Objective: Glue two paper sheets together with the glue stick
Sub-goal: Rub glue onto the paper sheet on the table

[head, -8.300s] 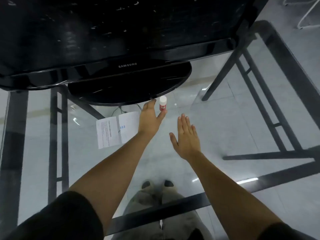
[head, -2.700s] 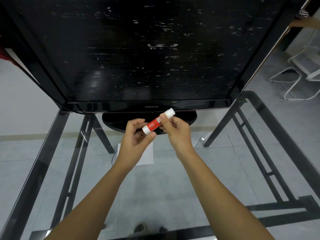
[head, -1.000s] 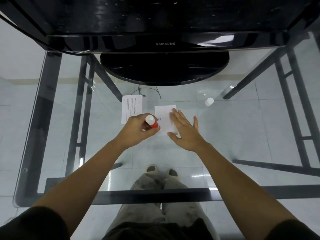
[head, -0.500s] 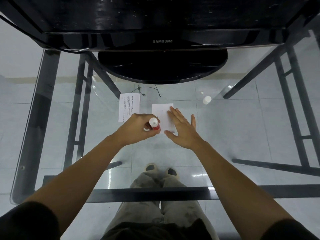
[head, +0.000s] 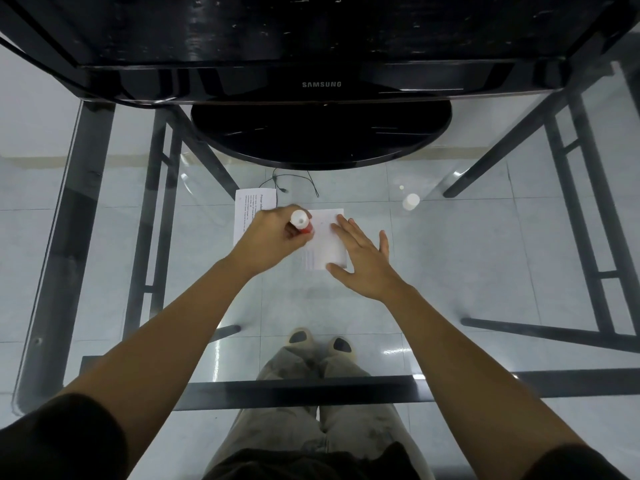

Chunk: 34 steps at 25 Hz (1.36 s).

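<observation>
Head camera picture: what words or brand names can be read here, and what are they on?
"SAMSUNG": bottom bezel of the black monitor.
"Printer": heading on the left paper sheet; the rest is hidden by the left hand, and the smaller lines are too small to read.
Print on the right paper sheet: too faint.
Label on the glue stick: not readable.

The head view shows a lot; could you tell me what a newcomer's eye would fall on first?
At the centre, the left hand grips a red-and-white glue stick at the left edge of a small white paper sheet, on which the flat right hand rests, on the clear glass table. A large black Samsung monitor fills the top, and a small white cap sits to the right.
</observation>
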Each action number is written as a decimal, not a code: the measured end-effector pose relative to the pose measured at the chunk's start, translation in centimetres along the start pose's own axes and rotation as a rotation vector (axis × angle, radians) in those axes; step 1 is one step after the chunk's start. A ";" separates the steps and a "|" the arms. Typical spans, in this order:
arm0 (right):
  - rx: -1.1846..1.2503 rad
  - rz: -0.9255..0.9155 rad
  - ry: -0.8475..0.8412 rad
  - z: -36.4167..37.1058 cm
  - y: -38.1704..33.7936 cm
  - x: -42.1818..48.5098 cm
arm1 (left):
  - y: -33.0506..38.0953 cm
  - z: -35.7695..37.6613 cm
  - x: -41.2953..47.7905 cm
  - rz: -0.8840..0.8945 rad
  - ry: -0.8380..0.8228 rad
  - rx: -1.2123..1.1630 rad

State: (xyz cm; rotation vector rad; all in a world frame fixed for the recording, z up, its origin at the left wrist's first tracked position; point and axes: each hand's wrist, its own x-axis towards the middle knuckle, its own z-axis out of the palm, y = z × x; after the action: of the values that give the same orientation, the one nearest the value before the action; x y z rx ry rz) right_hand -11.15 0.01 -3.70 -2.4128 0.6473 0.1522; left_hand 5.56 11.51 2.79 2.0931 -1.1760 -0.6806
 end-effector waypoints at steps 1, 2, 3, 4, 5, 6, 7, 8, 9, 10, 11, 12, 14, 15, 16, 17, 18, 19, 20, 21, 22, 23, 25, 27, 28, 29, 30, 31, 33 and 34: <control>0.004 0.002 -0.001 0.0 0.0 0.0 | 0.0 -0.2 0.4 -0.032 0.042 -0.021; 0.009 0.005 -0.001 0.0 0.0 0.0 | 0.0 -0.2 0.6 -0.050 0.054 -0.041; 0.013 0.007 0.000 0.0 0.0 0.0 | 0.1 -0.1 0.5 -0.044 0.029 -0.048; 0.019 0.006 0.003 0.0 0.0 0.0 | 0.1 0.2 0.2 -0.016 -0.020 -0.035; 0.025 0.005 0.006 0.0 -0.1 0.0 | 0.3 0.5 -0.1 0.014 -0.071 -0.013; 0.035 0.005 0.010 -0.1 -0.1 0.0 | 0.3 0.7 -0.3 0.034 -0.097 0.001; 0.046 0.004 0.015 -0.1 -0.1 -0.1 | 0.2 0.7 -0.2 0.033 -0.090 -0.001; 0.055 0.001 0.020 -0.1 0.0 -0.1 | 0.0 0.5 0.2 0.015 -0.058 -0.015; 0.059 -0.002 0.023 -0.1 0.0 -0.1 | -0.1 0.2 0.8 -0.015 -0.012 -0.029; 0.059 -0.002 0.023 -0.1 0.0 -0.1 | -0.2 0.0 1.3 -0.047 0.032 -0.038; 0.056 0.000 0.022 -0.1 -0.1 -0.2 | -0.3 -0.2 1.6 -0.070 0.061 -0.037; 0.050 0.000 0.022 -0.1 -0.1 -0.2 | -0.3 -0.2 1.7 -0.073 0.066 -0.033; 0.023 -0.005 0.029 0.0 -0.2 -0.3 | -0.1 0.2 1.2 -0.026 0.004 -0.017; -0.005 -0.007 0.034 -0.1 -0.2 -0.3 | -0.1 0.5 0.9 0.004 -0.039 -0.002; -0.042 -0.006 0.039 -0.1 -0.3 -0.4 | -0.1 0.7 0.8 0.017 -0.063 0.010; -0.084 -0.006 0.043 -0.2 -0.4 -0.5 | -0.1 0.7 1.0 0.008 -0.054 0.013; -0.126 -0.006 0.046 -0.2 -0.5 -0.5 | -0.2 0.5 1.3 -0.016 -0.018 0.006; -0.172 -0.006 0.050 -0.2 -0.7 -0.7 | -0.2 0.3 1.7 -0.042 0.031 -0.001; -0.223 -0.006 0.053 -0.1 -0.9 -0.9 | -0.2 0.2 2.0 -0.062 0.074 -0.005; -0.280 -0.003 0.055 0.0 -1.1 -1.1 | -0.2 0.2 2.1 -0.068 0.096 -0.007; -0.332 0.001 0.057 0.1 -1.3 -1.3 | -0.1 0.3 2.1 -0.059 0.089 -0.006; -0.376 0.006 0.062 0.3 -1.5 -1.5 | 0.1 0.4 1.9 -0.032 0.058 0.006; -0.414 0.020 0.077 0.5 -1.9 -1.8 | 0.3 0.8 1.7 0.025 -0.024 0.043; -0.402 0.035 0.077 0.5 -2.1 -2.0 | 0.4 0.9 2.1 0.013 -0.025 0.050; -0.393 0.038 0.071 0.5 -2.1 -2.0 | 0.4 0.8 2.4 -0.014 0.009 0.047; -0.385 0.038 0.064 0.5 -2.2 -2.1 | 0.4 0.7 2.7 -0.039 0.049 0.051; -0.381 0.036 0.055 0.5 -2.2 -2.2 | 0.5 0.7 2.9 -0.057 0.077 0.060; -0.385 0.031 0.049 0.5 -2.2 -2.3 | 0.5 0.7 2.9 -0.061 0.080 0.065; -0.404 0.018 0.042 0.5 -2.3 -2.4 | 0.7 1.0 2.7 -0.032 0.015 0.087; -0.410 0.012 0.037 0.4 -2.3 -2.5 | 0.7 1.2 2.6 -0.011 -0.024 0.104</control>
State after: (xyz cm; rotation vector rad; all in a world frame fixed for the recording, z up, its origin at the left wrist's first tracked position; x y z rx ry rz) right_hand -12.21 2.88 -2.15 -2.8099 0.7023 0.2683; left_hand 5.56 8.62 2.23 2.1849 -1.2378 -0.6639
